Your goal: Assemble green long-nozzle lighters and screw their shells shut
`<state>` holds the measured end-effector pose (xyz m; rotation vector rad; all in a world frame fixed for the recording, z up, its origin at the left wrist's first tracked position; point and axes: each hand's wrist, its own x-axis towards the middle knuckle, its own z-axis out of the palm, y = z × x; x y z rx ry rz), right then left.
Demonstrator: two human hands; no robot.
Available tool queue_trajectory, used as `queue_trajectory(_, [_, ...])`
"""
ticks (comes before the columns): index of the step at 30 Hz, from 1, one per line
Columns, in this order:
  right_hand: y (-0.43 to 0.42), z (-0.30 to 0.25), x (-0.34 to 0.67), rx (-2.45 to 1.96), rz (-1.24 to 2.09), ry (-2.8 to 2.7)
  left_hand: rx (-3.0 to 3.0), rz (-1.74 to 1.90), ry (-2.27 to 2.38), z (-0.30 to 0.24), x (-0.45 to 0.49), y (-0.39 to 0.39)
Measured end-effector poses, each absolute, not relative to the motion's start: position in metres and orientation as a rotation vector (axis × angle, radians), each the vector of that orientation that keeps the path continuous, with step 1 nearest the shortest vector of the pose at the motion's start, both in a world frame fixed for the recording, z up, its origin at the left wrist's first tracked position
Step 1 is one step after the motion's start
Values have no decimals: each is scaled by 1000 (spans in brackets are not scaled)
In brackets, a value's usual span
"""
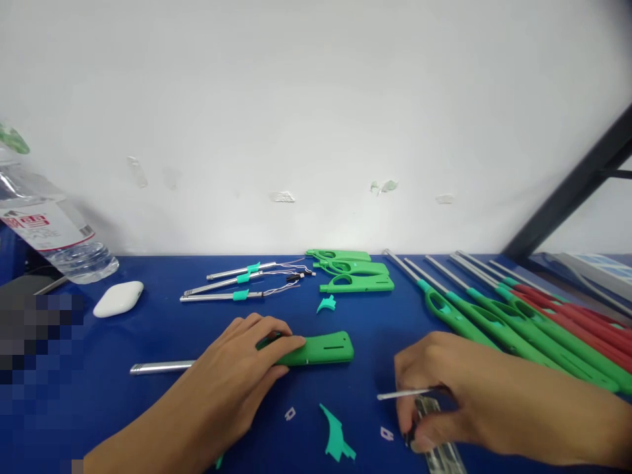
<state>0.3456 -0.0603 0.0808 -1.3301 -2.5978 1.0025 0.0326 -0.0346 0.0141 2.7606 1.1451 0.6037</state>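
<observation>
My left hand [247, 368] is closed over a green long-nosed lighter [326, 349] lying on the blue table, its metal tube pointing left. My right hand [444, 388] is closed, with a thin metal rod [399, 394] sticking out between the fingers. Its thumb and fingertips pinch at something small and dark over a clear plastic bag or box [447, 459]; the exact part is hidden. Between the hands lie a teal trigger piece [336, 433] and two small pale clips [289, 413]. Another teal trigger piece [326, 303] lies farther back.
Metal tubes with wires [222, 297] and several green handle shells [360, 283] lie at the back. Green lighters [494, 322] and red lighters [587, 322] are lined up on the right. A water bottle [59, 230] and white earbud case [118, 299] are left. A wall stands behind.
</observation>
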Motion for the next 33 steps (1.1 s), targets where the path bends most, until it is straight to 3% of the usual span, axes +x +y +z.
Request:
queue_trajectory(20, [-55,56,358,-1136,904,-2706,2520,524,1296,19,33,-34])
queue_trajectory(33, [-50,57,341,-1424,929,-2329,2574,658,1239,16,30,-30])
